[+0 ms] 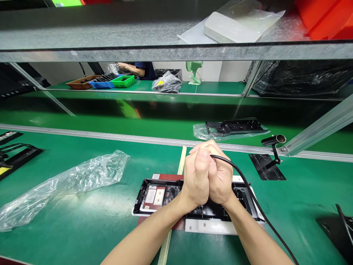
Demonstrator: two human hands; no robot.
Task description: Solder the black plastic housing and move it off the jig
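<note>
While I'm clenching the fingers of my left hand and right hand (can't tell on what), a snag could be tugging the black cable toward 5 o'clock, skewing my grip.

Both forearms reach forward; left hand and right hand press together, fingers curled.

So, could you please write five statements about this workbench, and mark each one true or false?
1. The left hand and right hand touch each other above the black plastic housing. True.
2. The long clear plastic bag lies right of the housing. False: it lies to the left.
3. A black cable runs from the hands toward the lower right. True.
4. The fan is red. False: it is light green.
5. The blue bin stands between the brown bin and the green bin. True.
</note>
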